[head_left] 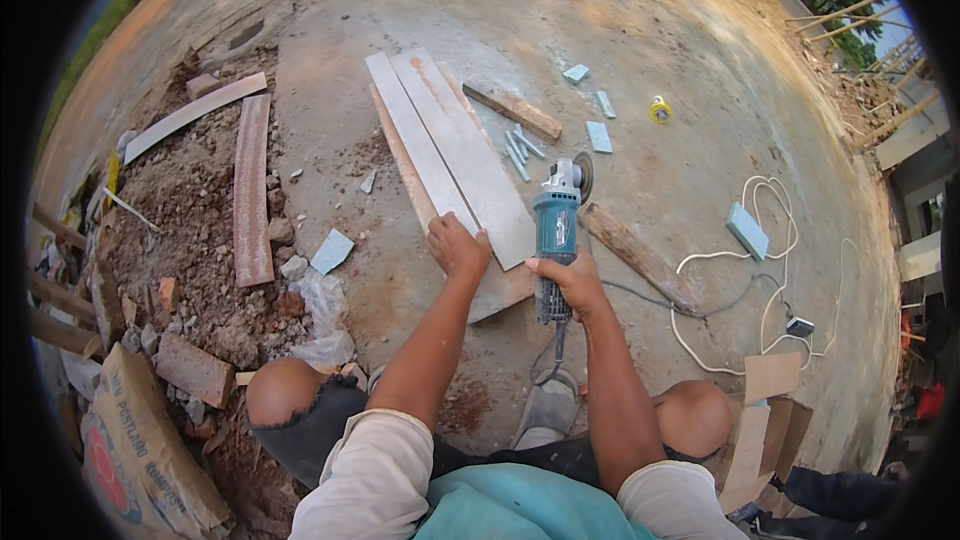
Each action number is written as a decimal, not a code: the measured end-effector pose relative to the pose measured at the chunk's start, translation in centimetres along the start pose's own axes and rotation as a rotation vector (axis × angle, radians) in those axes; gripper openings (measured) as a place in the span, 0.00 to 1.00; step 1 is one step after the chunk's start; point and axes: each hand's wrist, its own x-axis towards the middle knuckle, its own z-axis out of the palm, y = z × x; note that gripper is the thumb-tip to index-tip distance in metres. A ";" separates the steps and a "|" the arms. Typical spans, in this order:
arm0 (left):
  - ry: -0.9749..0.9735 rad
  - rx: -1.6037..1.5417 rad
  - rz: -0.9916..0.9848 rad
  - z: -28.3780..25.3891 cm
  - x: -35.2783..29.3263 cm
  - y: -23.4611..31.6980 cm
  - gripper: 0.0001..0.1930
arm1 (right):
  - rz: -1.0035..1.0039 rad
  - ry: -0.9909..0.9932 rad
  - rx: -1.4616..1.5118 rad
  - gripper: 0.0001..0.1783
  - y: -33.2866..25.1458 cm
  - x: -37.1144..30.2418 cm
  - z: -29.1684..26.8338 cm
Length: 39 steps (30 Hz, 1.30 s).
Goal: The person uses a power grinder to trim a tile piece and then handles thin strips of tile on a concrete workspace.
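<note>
Well, rounded teal grinder (556, 225) beside long, smooth strips (465, 160).

"Where are you?"
"An outdoor building site: rubble (215, 175) at left, paper sack (150, 440) at lower left, wooden poles (845, 15) at upper right, an angle grinder (555, 220) in my right hand (572, 287)."

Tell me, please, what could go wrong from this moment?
Only the right hand holds the angle grinder, so a kick might twist it loose. The bare left hand touches the narrow pale strip; a slipping disc could injure it. The cable hangs near the shoe and might snag.
</note>
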 end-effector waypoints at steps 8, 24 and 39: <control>-0.045 -0.045 -0.035 0.4 0.3 -0.4 0.35 | -0.015 0.014 -0.002 0.18 -0.1 0.0 -0.1; 0.012 -0.069 -0.162 -1.7 2.7 -3.0 0.40 | -0.021 0.006 -0.001 0.21 -0.4 0.6 0.1; -0.105 -1.068 -0.494 -5.6 5.2 -7.0 0.20 | 0.013 -0.032 0.025 0.20 -0.3 1.3 0.5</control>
